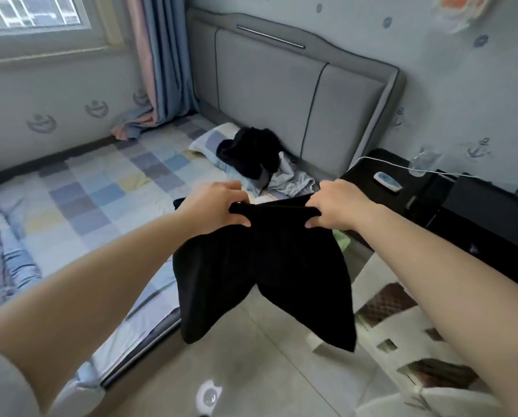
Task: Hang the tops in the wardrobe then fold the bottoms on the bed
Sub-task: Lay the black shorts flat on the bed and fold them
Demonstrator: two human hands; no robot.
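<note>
Black shorts (263, 266) held up by the waistband.
Gripped at either end by left hand (218, 206) and right hand (339, 206); legs hanging below both, dark clothes pile (251, 155) beyond.

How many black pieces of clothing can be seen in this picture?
2. The black fabric shorts hang in the air, held at the waistband by the left hand and the right hand. A crumpled black garment lies on the checked pillow; it may hide more.
</note>
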